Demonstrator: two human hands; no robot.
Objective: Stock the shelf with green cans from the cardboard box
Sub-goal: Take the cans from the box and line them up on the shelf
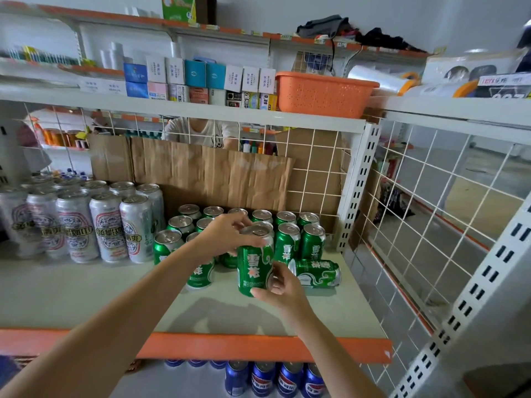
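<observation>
An upright green can (pixel 254 268) stands at the front of the shelf (pixel 86 294). My left hand (pixel 227 235) grips its top rim from the left. My right hand (pixel 283 285) holds its lower right side. Behind it stand several green cans (pixel 287 239) in rows. One green can (pixel 316 272) lies on its side just right of the held can. The cardboard box is not in view.
Tall silver cans (pixel 106 225) fill the shelf's left part. Brown cardboard sheets (pixel 212 173) line the wire back. A wire grid wall (pixel 431 225) closes the right side. Blue cans (pixel 275 379) stand on the shelf below. An orange basket (pixel 321 94) sits on the shelf above.
</observation>
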